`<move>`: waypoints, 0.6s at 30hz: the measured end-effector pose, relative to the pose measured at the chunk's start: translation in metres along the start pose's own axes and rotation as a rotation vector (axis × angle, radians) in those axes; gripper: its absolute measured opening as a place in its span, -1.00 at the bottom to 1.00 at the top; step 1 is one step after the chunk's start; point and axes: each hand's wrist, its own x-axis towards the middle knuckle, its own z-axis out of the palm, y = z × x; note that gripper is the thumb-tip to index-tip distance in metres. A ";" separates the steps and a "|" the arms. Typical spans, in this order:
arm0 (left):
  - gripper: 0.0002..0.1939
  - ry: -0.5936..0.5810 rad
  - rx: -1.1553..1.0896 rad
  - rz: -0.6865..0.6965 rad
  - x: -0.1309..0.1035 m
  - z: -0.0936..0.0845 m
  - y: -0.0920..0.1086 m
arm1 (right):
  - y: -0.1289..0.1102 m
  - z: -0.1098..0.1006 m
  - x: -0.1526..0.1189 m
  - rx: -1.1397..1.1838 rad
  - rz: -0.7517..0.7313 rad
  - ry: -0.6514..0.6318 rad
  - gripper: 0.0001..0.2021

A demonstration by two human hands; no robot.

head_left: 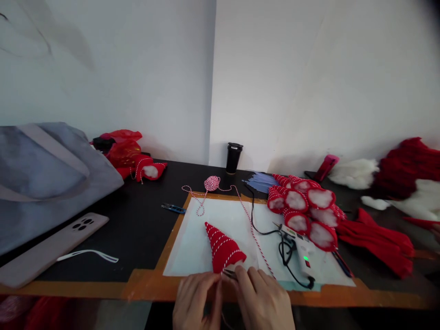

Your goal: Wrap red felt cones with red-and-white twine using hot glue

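Observation:
A red felt cone (223,250) wound with red-and-white twisted cord lies on the white sheet, its tip pointing away and to the left. Fingers of my left hand (197,300) are pinched together at the cone's near edge, on the end of the cord. Beside it, my right hand (263,298) grips a small metal tool (229,273) whose dark pointed tips reach to the cord. Its handle is hidden in the fingers, so I cannot tell its exact kind. A ball of the same cord (212,183) sits beyond the sheet, with a strand (252,229) running down toward my right hand.
Right of the sheet are a white glue gun (302,254) with a green light, stuffed red cones (321,198) and red fabric (378,238). Blue snips (173,208), a phone (55,247) and a grey bag (51,169) lie left. A black cup (234,158) stands behind.

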 end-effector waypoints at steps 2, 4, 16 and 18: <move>-0.78 0.018 0.010 0.007 0.000 -0.001 0.000 | 0.001 0.000 0.000 0.000 -0.009 -0.002 -0.70; -0.77 0.026 0.018 0.008 -0.001 -0.001 0.000 | 0.001 0.000 0.001 -0.002 -0.005 0.003 -0.70; -0.80 0.110 -0.022 -0.044 0.000 0.006 0.007 | -0.010 0.008 0.009 0.005 -0.004 0.004 -0.61; -0.79 0.103 -0.031 -0.040 -0.001 0.006 0.007 | -0.013 0.007 0.009 0.046 0.011 0.014 -0.63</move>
